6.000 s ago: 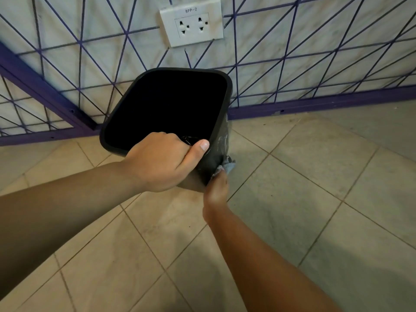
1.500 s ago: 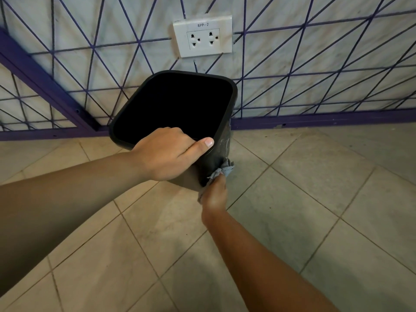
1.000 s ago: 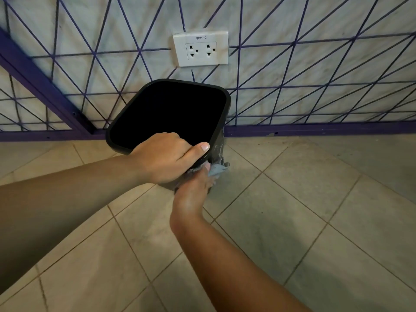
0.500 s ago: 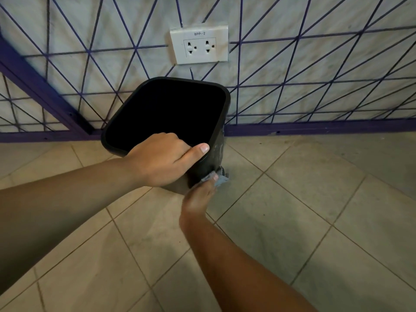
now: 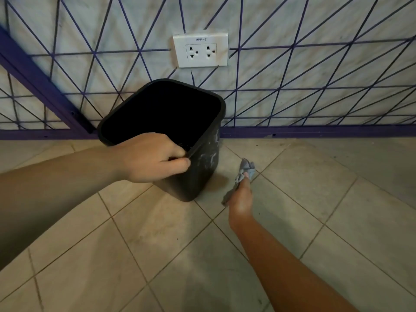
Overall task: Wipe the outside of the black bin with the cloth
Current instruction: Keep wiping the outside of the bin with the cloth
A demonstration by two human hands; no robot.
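Observation:
The black bin [image 5: 198, 172] stands tilted on the tiled floor near the wall, its square mouth facing up toward me. Whitish smears show on its right outer side. My left hand [image 5: 148, 158] grips the near rim of the bin, fingers curled over the edge. My right hand [image 5: 239, 199] holds a crumpled grey cloth [image 5: 244, 170] to the right of the bin, apart from its side by a small gap.
A white double wall socket [image 5: 201, 50] sits above the bin on a marble-look wall crossed by purple lines. A purple skirting strip [image 5: 315, 131] runs along the wall's base. Beige floor tiles [image 5: 157, 255] spread in front and to the right.
My right hand has pulled the cloth off the bin's side and moved right, away from it. My left hand keeps its grip on the rim. The bin's right side now shows.

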